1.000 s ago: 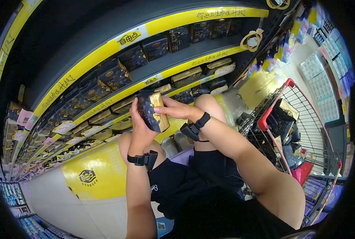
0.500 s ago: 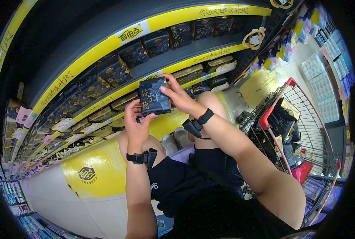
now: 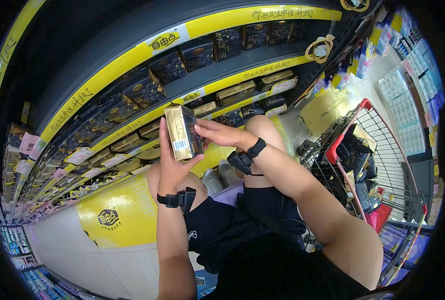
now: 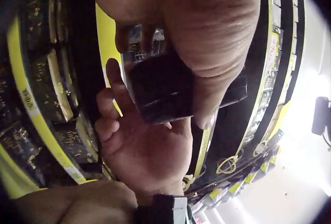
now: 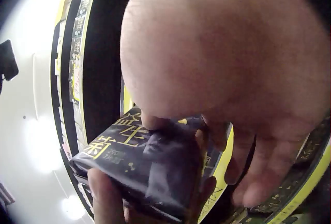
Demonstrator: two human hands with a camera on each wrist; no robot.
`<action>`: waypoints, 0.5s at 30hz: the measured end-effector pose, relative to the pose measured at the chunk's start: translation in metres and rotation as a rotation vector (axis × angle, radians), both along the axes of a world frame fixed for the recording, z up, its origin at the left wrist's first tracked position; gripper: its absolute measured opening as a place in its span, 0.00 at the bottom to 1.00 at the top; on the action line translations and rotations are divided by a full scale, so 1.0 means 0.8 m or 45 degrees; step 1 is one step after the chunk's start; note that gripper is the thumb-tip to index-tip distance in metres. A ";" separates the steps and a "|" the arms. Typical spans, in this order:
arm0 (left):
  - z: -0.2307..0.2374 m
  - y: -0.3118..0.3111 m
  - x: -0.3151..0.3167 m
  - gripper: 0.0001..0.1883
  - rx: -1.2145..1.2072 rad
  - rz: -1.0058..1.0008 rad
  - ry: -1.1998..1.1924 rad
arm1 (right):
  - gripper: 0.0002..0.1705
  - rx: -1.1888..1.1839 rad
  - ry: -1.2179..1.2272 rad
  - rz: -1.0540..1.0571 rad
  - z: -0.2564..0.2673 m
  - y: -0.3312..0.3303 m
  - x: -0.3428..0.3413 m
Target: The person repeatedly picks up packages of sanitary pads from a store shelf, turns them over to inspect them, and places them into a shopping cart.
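A dark packet with a gold side (image 3: 178,132) is held up between both hands in front of the shelves, its gold side and barcode facing the head camera. The left hand (image 3: 173,162) grips it from below and the left, thumb along the bottom edge. The right hand (image 3: 222,135) holds its right side, thumb on the dark face. In the left wrist view the packet (image 4: 163,89) looks almost black under the left thumb. The right wrist view shows gold characters on the packet's dark face (image 5: 150,157), with fingertips of both hands on it.
Shelves with yellow edge strips (image 3: 132,57) and rows of similar packets (image 3: 197,54) stand ahead. At the right is a wire cart (image 3: 382,150) holding several dark and gold packets. A yellow printed sheet (image 3: 117,220) covers the shelf base.
The packet has been turned in the hands: its dark lettered front faced the head camera half a second ago, and now its gold side does. Both hands have shifted their hold on it.
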State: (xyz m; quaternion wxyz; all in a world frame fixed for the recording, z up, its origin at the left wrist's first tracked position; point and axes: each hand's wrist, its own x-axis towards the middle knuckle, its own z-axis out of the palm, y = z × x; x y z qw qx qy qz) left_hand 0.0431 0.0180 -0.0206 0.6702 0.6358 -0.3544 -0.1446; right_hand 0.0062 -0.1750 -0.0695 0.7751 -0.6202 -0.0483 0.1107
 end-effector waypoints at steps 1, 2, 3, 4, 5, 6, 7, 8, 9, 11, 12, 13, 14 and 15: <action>-0.001 -0.001 -0.001 0.67 0.011 -0.006 -0.001 | 0.38 -0.029 -0.049 0.035 0.000 0.001 -0.002; 0.000 -0.001 -0.001 0.66 0.042 0.009 -0.024 | 0.40 -0.009 -0.045 0.030 0.000 0.002 -0.004; 0.000 -0.002 -0.001 0.66 0.072 0.025 -0.048 | 0.42 0.011 -0.041 0.024 0.001 0.003 -0.005; 0.000 -0.002 -0.001 0.66 0.103 0.040 -0.071 | 0.45 0.031 -0.037 0.018 0.002 0.004 -0.006; -0.010 0.001 0.006 0.66 0.211 0.034 -0.236 | 0.46 0.013 -0.041 -0.018 0.002 0.003 -0.007; -0.016 0.001 0.011 0.66 0.320 0.027 -0.400 | 0.48 -0.005 -0.043 -0.054 0.002 0.003 -0.007; -0.022 0.000 0.012 0.64 0.315 -0.001 -0.349 | 0.51 -0.022 -0.046 -0.091 0.002 0.003 -0.007; -0.026 0.000 0.012 0.61 0.314 0.020 -0.379 | 0.51 -0.021 -0.058 -0.145 0.002 0.002 -0.007; -0.022 0.000 0.012 0.59 0.361 0.019 -0.429 | 0.51 -0.011 -0.074 -0.199 0.003 0.003 -0.008; -0.017 -0.003 0.008 0.55 0.335 -0.052 -0.221 | 0.51 -0.018 -0.073 -0.258 0.009 0.005 -0.010; -0.012 -0.002 0.004 0.55 0.314 -0.086 -0.040 | 0.51 -0.010 -0.064 -0.235 0.004 0.004 -0.007; -0.014 -0.001 0.006 0.56 0.314 -0.092 -0.095 | 0.50 -0.008 -0.054 -0.215 -0.001 0.000 -0.004; -0.017 -0.001 0.009 0.56 0.310 -0.100 -0.147 | 0.50 -0.011 -0.042 -0.196 -0.006 -0.004 -0.003; -0.017 -0.002 0.008 0.57 0.309 -0.080 -0.162 | 0.45 0.055 -0.026 -0.217 -0.004 -0.005 -0.003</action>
